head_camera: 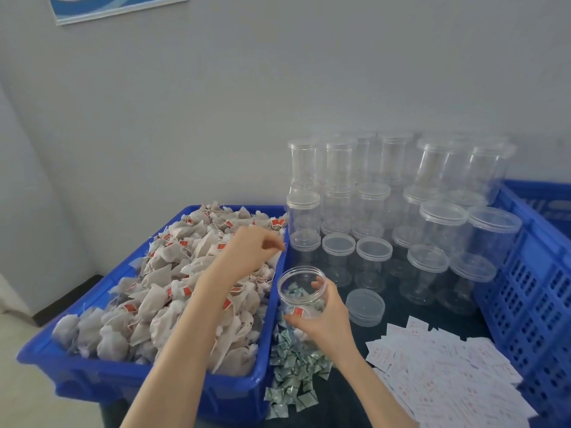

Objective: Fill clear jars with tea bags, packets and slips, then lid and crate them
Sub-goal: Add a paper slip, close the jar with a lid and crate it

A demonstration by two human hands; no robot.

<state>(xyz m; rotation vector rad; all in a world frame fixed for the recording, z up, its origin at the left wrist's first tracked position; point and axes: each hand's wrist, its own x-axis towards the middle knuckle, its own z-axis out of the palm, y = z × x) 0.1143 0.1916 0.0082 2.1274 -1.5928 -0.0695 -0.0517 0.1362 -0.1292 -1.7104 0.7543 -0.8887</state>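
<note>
An open clear jar (301, 291) stands tilted toward me on the dark table, and my right hand (324, 316) grips it from the near right side. Inside it lie a few green-white packets and a tea bag with a red tag. My left hand (253, 248) hovers over the far right part of the blue bin (234, 393), fingers curled downward; whether they pinch a tea bag is not clear. The bin is heaped with beige tea bags (173, 291). The jar's clear lid (365, 306) lies flat just right of it.
Small green-white packets (293, 369) are piled between the bin and white slips (448, 378) spread at the near right. Several lidded empty jars (401, 211) stand stacked behind. A blue perforated crate (525, 298) borders the right side. A grey wall rises behind.
</note>
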